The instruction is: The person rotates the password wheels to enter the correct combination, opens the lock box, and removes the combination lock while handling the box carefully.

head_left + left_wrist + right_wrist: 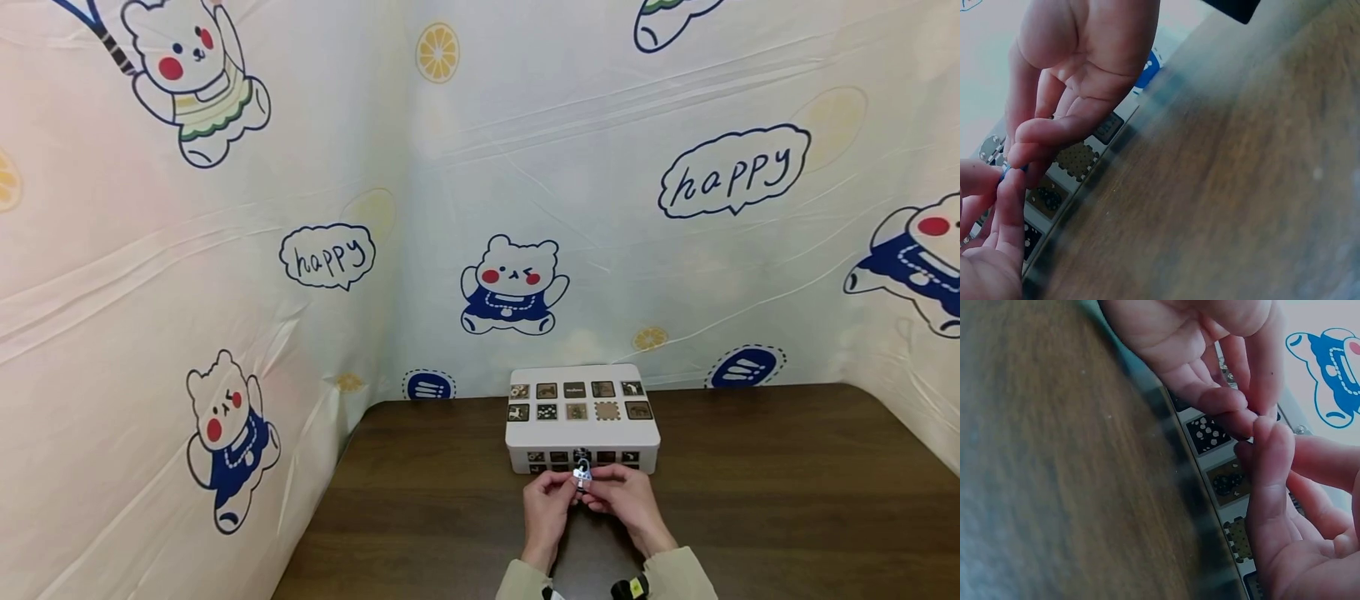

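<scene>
A white box (517, 432) with rows of small brown and black picture tiles stands at the back of the table. At the middle of its front is a small shiny silver padlock (582, 475). My left hand (546, 512) pinches it from the left between thumb and fingers. From the other side my right hand (630, 504) grips it too, fingertips meeting those of the left. In the left wrist view, the left hand (991, 231) lies below the right hand (1085, 69). In the right wrist view, the fingers of both hands hide the padlock.
The brown wooden table (750, 492) extends to both sides of the box. A pale cloth (465, 208) with bears and "happy" bubbles hangs behind and at the sides. Near the right sleeve (678, 575) is a black wrist device (628, 588) with a yellow patch.
</scene>
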Available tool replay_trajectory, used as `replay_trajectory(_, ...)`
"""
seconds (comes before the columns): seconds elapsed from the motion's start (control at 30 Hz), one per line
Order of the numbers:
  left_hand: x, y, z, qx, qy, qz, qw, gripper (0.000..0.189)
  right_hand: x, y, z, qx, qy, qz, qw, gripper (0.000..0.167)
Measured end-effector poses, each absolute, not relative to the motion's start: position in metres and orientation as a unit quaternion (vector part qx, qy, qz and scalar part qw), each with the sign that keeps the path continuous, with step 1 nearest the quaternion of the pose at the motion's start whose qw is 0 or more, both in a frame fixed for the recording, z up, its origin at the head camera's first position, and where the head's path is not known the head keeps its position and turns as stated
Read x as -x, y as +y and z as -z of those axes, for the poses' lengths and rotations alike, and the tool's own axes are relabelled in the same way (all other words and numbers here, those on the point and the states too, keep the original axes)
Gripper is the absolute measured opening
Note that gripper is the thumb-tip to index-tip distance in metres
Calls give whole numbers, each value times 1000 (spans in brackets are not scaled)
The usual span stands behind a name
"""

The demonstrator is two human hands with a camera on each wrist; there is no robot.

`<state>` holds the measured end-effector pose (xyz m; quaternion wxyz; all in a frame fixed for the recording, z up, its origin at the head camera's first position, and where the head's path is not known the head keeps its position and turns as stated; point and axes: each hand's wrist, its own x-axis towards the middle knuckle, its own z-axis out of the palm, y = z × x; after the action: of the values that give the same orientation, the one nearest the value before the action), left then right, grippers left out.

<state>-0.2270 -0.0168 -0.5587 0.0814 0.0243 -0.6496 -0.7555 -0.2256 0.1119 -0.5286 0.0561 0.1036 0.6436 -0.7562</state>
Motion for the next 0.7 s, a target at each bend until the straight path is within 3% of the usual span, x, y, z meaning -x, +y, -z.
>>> replay_trajectory(0.4, 229, -17, 562, -13, -655, 749, 99, 14, 227, 116, 531, -99, 654, 748, 61, 29)
replay_trajectory(0.7, 232, -19, 559, -13, -670, 735, 99, 12, 229, 107, 536, -137, 606, 783, 26, 23)
